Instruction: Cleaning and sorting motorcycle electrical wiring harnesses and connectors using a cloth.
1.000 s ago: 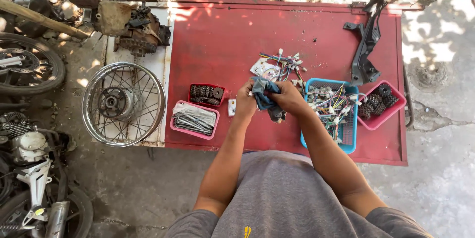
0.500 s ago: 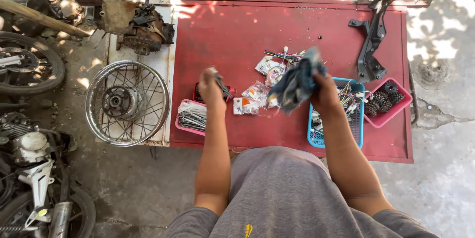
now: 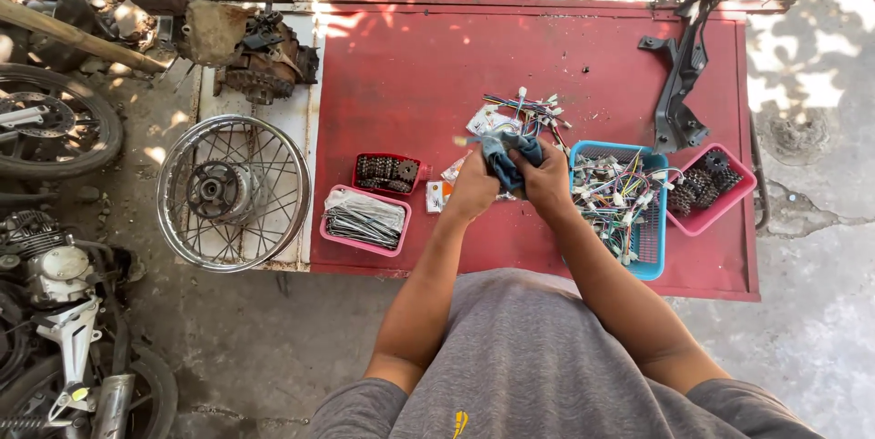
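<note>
Both my hands meet over the red table (image 3: 410,74): my left hand (image 3: 474,191) and right hand (image 3: 547,182) each have their grip clamped on a soft, crumpled blue rag (image 3: 507,158), seemingly rubbing something small inside, hidden. Beside them, a blue basket (image 3: 653,247) holds tangled wires.

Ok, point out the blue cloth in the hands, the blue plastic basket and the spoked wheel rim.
blue cloth (image 3: 504,159), head view, bunched middle.
blue plastic basket (image 3: 649,252), head view, right wall.
spoked wheel rim (image 3: 169,191), head view, left edge.
</note>
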